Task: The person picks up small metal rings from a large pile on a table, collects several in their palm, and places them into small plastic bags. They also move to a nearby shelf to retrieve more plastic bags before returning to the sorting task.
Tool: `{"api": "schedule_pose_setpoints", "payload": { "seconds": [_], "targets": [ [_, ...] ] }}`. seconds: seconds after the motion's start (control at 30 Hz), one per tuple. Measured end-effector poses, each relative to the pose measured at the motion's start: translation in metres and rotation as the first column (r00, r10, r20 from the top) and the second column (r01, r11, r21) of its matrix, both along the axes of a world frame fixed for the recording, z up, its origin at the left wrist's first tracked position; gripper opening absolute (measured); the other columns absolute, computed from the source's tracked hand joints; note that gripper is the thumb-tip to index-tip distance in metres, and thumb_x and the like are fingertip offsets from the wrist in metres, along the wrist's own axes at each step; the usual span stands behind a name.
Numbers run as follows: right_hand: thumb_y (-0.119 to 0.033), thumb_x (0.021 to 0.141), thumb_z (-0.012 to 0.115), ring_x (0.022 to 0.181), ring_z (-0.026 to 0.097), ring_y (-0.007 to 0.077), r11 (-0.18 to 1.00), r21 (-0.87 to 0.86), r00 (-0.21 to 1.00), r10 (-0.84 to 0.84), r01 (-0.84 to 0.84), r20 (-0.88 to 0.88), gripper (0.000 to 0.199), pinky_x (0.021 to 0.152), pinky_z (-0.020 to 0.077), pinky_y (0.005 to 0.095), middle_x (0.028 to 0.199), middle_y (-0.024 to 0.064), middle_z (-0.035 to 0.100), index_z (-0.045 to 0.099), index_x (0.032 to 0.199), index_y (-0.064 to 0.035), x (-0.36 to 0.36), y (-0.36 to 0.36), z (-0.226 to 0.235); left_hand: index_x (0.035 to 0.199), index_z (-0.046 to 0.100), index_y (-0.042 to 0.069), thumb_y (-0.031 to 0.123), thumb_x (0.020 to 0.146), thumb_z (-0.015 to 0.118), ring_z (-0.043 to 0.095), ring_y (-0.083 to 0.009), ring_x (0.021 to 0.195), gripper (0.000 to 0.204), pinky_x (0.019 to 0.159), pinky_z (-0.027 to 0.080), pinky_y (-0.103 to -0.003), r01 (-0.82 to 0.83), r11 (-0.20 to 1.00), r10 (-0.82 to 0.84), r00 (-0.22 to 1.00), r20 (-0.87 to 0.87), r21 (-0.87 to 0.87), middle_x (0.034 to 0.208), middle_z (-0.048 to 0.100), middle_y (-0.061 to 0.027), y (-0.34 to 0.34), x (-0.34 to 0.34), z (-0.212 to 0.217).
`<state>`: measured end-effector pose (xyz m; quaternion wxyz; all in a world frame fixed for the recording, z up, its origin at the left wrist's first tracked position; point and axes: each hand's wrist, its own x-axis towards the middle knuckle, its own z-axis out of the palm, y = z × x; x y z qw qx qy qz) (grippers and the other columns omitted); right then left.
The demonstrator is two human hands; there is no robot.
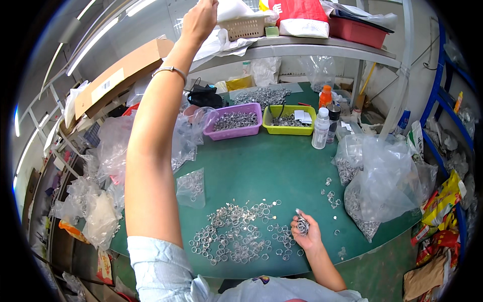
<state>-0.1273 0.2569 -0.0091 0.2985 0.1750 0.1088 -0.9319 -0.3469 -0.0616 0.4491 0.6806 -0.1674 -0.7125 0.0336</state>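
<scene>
Two hands: right hand (304, 229) cups rings (302, 225) (left hand (199, 20) raised).

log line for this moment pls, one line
left hand: raised to shelf, grip unclear | right hand: holds bunch of metal rings | table: loose ring pile, purple tray

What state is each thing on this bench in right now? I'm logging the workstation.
left hand: raised to the upper shelf, grip unclear.
right hand: closed around a stack of metal rings.
loose rings: spread flat on the green table.
purple tray: open, holding rings.
yellow-green tray: open, holding rings and pliers.
small clear bag: lying flat, rings inside.
large clear bag: slumped, partly filled.
</scene>
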Motion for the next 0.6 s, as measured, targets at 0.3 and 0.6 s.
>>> {"api": "schedule_pose_setpoints", "payload": {
  "seconds": [0.3,0.6],
  "targets": [
    [-0.014,0.086,0.052,0.064,0.052,0.0206,1.000,-0.001,1.000,-0.005,0.005,-0.014,0.017,0.044,0.0381,0.0278,0.076,0.0101,0.056,0.055,0.100,-0.0047,0.004,-0.002,0.008,0.099,0.058,0.000,0.014,0.081,0.058,0.061,-0.0367,0.077,0.023,0.070,0.049,-0.041,0.032,0.996,-0.057,0.947,0.317,0.083,0.081,0.064,-0.0206,-0.016,0.001,0.014],
    [-0.014,0.086,0.052,0.064,0.052,0.0209,1.000,0.005,1.000,-0.010,0.010,-0.006,0.017,0.044,0.0376,0.0279,0.076,0.0100,0.056,0.055,0.100,-0.0045,0.002,0.003,0.003,0.082,0.068,0.007,0.011,0.078,0.058,0.062,-0.0374,0.077,0.012,0.071,0.049,-0.041,0.013,0.997,-0.039,0.930,0.365,0.074,0.079,0.063,-0.0214,-0.007,-0.005,0.001]
  ]
}}
